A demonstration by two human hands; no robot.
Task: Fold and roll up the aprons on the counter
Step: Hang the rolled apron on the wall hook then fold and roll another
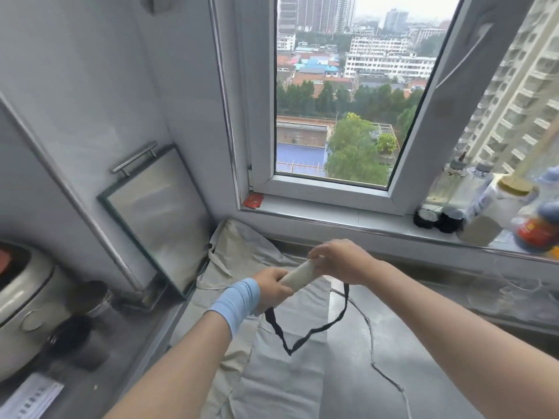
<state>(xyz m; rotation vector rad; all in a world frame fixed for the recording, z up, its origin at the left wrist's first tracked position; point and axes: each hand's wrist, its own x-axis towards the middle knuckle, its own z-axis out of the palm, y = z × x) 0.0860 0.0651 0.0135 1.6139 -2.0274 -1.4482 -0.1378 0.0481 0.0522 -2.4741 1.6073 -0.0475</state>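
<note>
across the steel worktop (393, 343), from the back-left corner toward the near edge, unrolled aprons (272, 382) lie spread flat and overlapping, pale beige and grey. one thin tie cord (370, 337) snakes off over the bare metal toward the near right.

above their middle, held clear of them, is the rolled apron (301, 275): a tight off-white cylinder, tilted, with its lower end to the left and its higher end toward the window side. a dark strap (314, 331) hangs from it in a slack loop. the loop's lowest point is just over the flat cloth, and whether it touches i cannot tell.

the left hand (272, 285), with a blue wristband (236, 300) behind it, has fingers and thumb wrapped round the lower end of the roll. the right hand (338, 261) is curled over the upper end, fingertips pinching down on it. the roll spans between the two grips with its mid-length bare.

by its look the cloth is light and soft, and springy enough to unwind if let go. it probably wants holding round its girth with the free edge pinned under a thumb. the strap is limp and likely to swing, so it is best taken close to where it leaves the roll.
</note>
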